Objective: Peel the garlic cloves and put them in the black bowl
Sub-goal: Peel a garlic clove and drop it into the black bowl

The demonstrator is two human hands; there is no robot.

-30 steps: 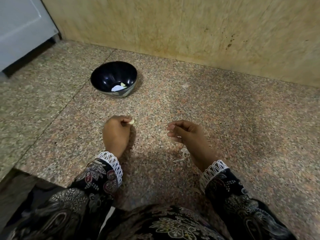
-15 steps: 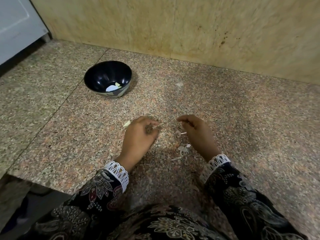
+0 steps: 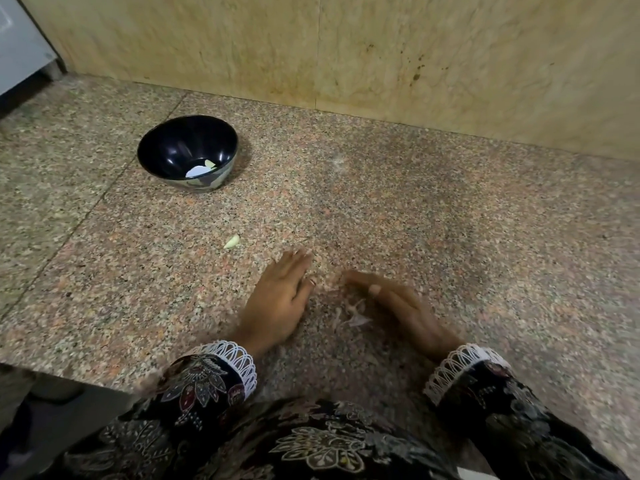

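Observation:
A black bowl (image 3: 162,154) stands on the granite counter at the back left, with a pale clove (image 3: 209,164) inside near a white reflection. One peeled garlic clove (image 3: 232,242) lies loose on the counter between the bowl and my hands. My left hand (image 3: 280,299) lies flat on the counter, fingers straight, holding nothing. My right hand (image 3: 398,306) also rests flat, fingers stretched toward the left hand. Thin papery garlic skins (image 3: 351,315) lie between the two hands.
The speckled granite counter (image 3: 450,237) ends in a tan stone wall (image 3: 346,46) at the back. Its front edge drops off at the lower left. A white appliance (image 3: 17,46) stands at the far left.
My left hand has let go of the clove, which now lies on the counter, and moved right. Both hands have gone from curled to flat beside the skins.

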